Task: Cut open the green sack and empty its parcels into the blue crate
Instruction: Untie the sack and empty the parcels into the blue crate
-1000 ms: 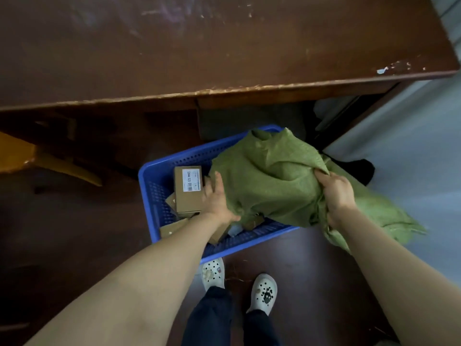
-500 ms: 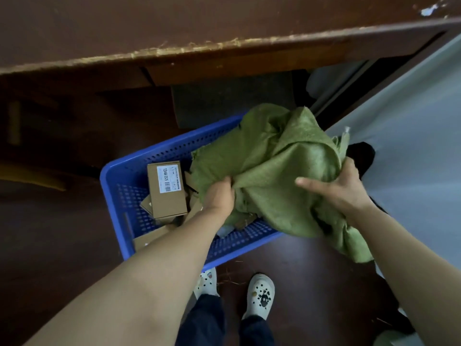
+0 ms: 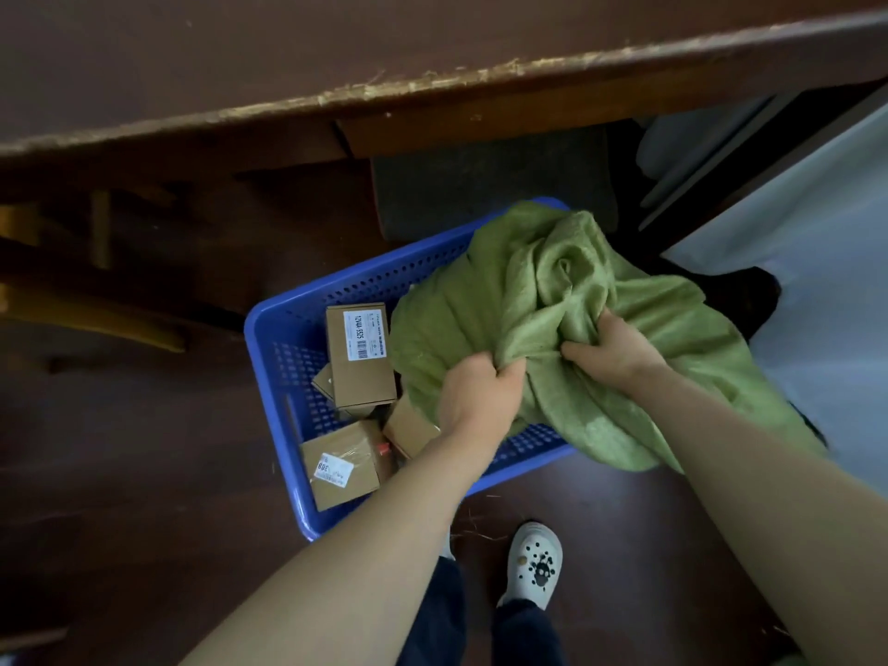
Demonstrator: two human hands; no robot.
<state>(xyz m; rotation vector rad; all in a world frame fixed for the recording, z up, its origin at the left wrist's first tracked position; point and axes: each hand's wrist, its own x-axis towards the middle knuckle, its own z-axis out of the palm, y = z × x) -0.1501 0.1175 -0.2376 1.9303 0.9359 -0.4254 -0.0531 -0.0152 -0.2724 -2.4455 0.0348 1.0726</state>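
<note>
The green sack (image 3: 543,300) lies bunched over the right half of the blue crate (image 3: 269,367) on the floor. My left hand (image 3: 475,391) is closed on a fold at the sack's near edge. My right hand (image 3: 615,350) grips the cloth right beside it. Several cardboard parcels sit in the crate's left half: an upright box with a white label (image 3: 360,355), a taped box (image 3: 343,466) at the near corner, and a smaller box (image 3: 408,427) partly under my left wrist. The sack hides the rest of the crate's inside.
A dark wooden table (image 3: 432,50) with a worn edge overhangs the space behind the crate. A yellowish chair leg (image 3: 96,314) stands to the left. A pale sheet (image 3: 826,290) covers the floor on the right. My white clogs (image 3: 533,564) are just below the crate.
My right hand has closed on the sack and come in next to my left hand. The sack is gathered into a tighter bundle. A taped box now shows at the crate's near corner.
</note>
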